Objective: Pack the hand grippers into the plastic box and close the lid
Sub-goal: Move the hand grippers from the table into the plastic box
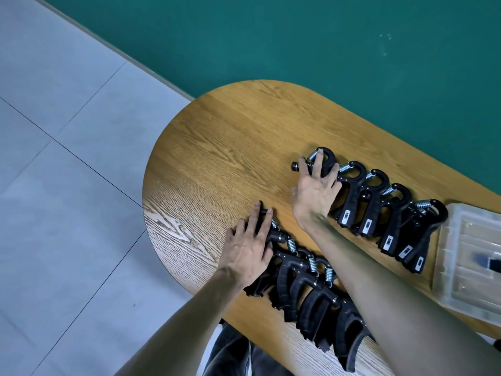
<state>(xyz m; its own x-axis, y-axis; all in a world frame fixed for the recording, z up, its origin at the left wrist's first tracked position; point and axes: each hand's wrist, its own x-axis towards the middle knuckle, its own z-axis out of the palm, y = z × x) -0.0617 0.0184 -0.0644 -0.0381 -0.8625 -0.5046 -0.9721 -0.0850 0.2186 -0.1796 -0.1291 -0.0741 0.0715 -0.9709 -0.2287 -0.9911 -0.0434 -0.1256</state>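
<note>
Black grippers: laid in two overlapping rows, far row (379,213) and near row (311,289), handy for taking one by one.
Left hand (249,251): fingers spread flat on near row's end gripper, not yet closed.
Right hand (315,194): splayed over far row's end gripper, likewise unclosed.
Plastic box (444,256): right table edge, one dark item inside.

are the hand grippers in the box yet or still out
Still out: both rows of hand grippers lie on the table, beside the plastic box.
</note>
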